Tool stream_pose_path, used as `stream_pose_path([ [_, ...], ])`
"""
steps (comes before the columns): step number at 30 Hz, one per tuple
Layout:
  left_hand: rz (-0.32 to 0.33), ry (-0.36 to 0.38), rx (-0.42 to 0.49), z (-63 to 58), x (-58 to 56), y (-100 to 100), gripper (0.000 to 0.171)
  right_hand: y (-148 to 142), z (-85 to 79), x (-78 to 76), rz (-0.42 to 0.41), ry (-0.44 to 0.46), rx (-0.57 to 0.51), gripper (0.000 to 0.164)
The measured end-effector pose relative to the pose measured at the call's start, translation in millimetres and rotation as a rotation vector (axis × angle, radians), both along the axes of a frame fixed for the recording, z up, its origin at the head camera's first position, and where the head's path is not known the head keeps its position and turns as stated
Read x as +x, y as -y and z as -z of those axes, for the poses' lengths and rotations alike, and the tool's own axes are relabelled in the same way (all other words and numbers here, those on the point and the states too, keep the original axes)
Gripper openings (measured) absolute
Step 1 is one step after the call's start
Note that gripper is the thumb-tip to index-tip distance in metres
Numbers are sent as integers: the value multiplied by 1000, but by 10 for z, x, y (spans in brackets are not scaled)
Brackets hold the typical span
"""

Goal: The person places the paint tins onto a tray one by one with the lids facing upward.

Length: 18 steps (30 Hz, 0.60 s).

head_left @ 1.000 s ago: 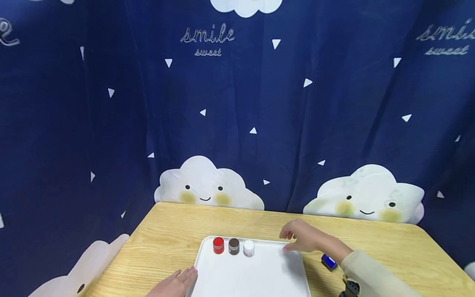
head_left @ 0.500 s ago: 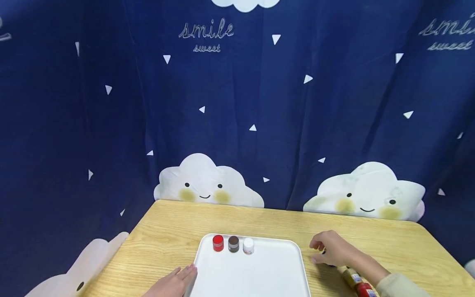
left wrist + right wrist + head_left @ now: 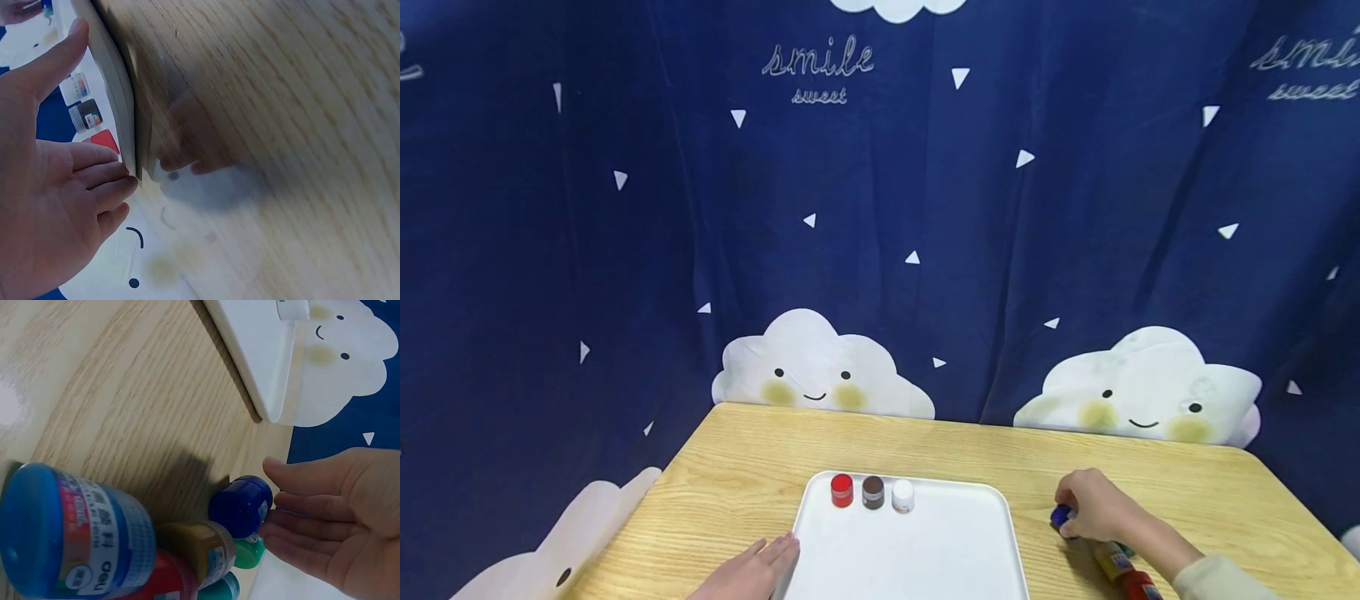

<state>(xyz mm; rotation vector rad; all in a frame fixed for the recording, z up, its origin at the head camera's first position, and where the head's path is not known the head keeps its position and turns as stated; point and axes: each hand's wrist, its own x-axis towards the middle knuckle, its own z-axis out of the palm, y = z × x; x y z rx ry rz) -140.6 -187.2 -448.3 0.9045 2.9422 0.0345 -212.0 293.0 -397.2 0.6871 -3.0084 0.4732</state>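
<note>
My left hand (image 3: 751,570) lies with straight fingers against the left rim of a white tray (image 3: 902,554); in the left wrist view the fingertips meet the tray's side. Along the tray's far edge stand a red paint jar (image 3: 842,490), a brown one (image 3: 872,492) and a white one (image 3: 902,496). To the right of the tray, my right hand (image 3: 1093,507) is at a dark blue paint jar (image 3: 1061,517). In the right wrist view its fingers are fairly straight, fingertips right at the side of that jar (image 3: 240,506), with the thumb apart from them.
Near the right hand lie a mustard-yellow jar (image 3: 203,550), a red jar (image 3: 165,578), a green jar (image 3: 249,553) and a teal jar (image 3: 222,587). A larger blue jar (image 3: 81,534) is closest to that camera. Behind the wooden table (image 3: 865,442) hangs a navy curtain (image 3: 865,183).
My right hand has moved right from above the tray's far right corner to the dark blue jar. My left hand stays at the tray's left rim.
</note>
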Motion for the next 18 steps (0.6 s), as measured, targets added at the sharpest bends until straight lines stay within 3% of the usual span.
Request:
stream_pose_path([
  [10,-26,11,11,-12,22,-1,86,40,120,7,-107,-10,-47,34],
  [18,-19,0,8,-11,21,-4,85,137,176,19,-33,24,13,35],
])
